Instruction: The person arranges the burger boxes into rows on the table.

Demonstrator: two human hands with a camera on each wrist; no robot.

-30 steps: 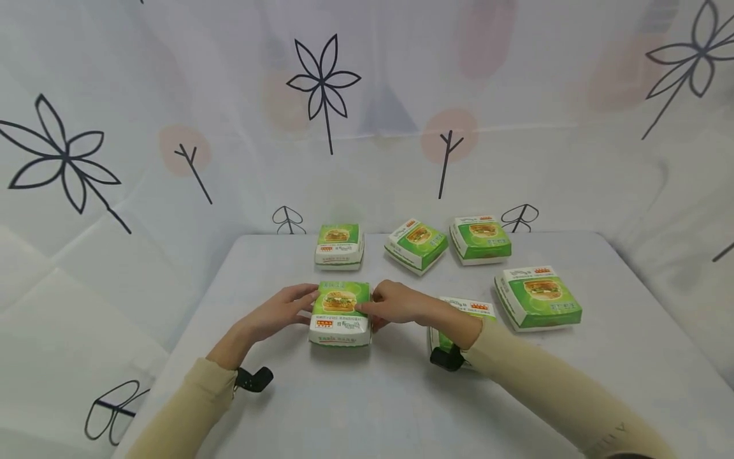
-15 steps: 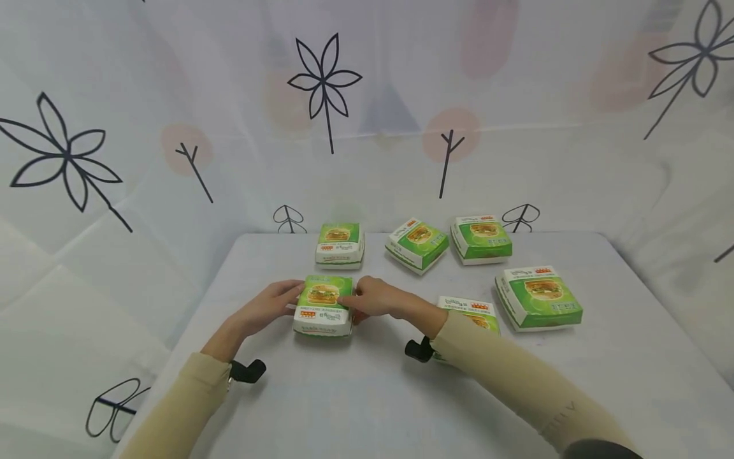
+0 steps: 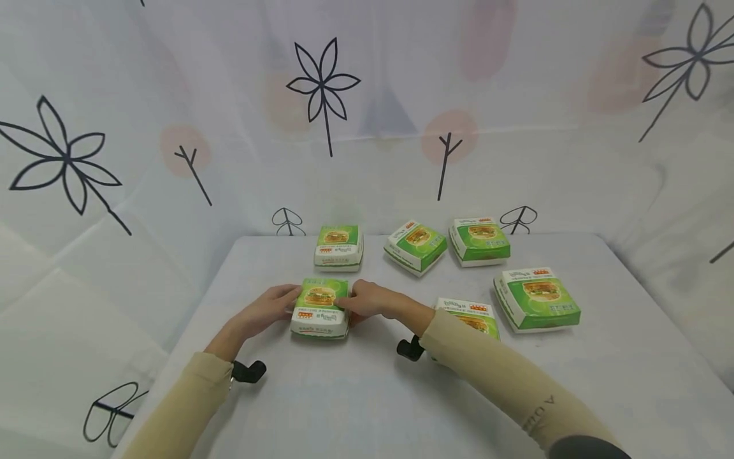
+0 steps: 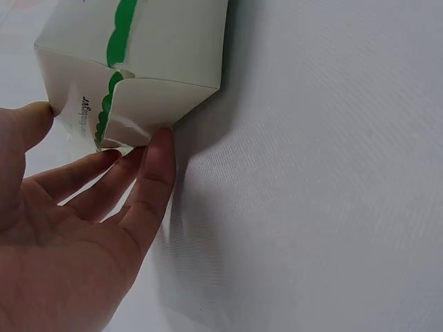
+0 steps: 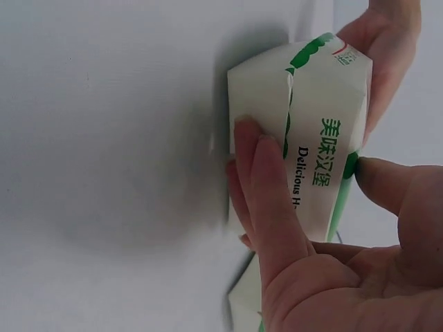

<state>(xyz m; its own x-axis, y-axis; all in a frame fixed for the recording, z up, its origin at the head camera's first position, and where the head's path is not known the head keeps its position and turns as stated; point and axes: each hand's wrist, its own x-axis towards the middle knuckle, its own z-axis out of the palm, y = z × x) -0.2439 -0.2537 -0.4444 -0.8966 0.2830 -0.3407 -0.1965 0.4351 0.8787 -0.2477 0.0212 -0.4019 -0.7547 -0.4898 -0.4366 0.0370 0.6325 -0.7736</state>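
A green and white burger box (image 3: 319, 309) sits on the table left of centre, a burger picture on its top. My left hand (image 3: 268, 312) holds its left side; in the left wrist view the thumb (image 4: 34, 123) touches the upper edge and the fingertips (image 4: 163, 142) meet the side low down. On the opposite side my right hand (image 3: 371, 299) grips the box, its thumb (image 5: 377, 181) on the top edge and fingers (image 5: 266, 180) along the printed side wall. Just behind this box stands a similar burger box (image 3: 338, 247).
Two more burger boxes, a turned one (image 3: 415, 247) and a straighter one (image 3: 479, 241), stand at the back. Another box (image 3: 537, 298) is at the right. The right sleeve (image 3: 487, 363) partly covers a nearer box (image 3: 470, 312). A patterned cloth (image 3: 367, 172) hangs behind the table.
Both hands have shifted the burger box left and slightly away from me, mostly in the first half second. The other boxes stay where they were.
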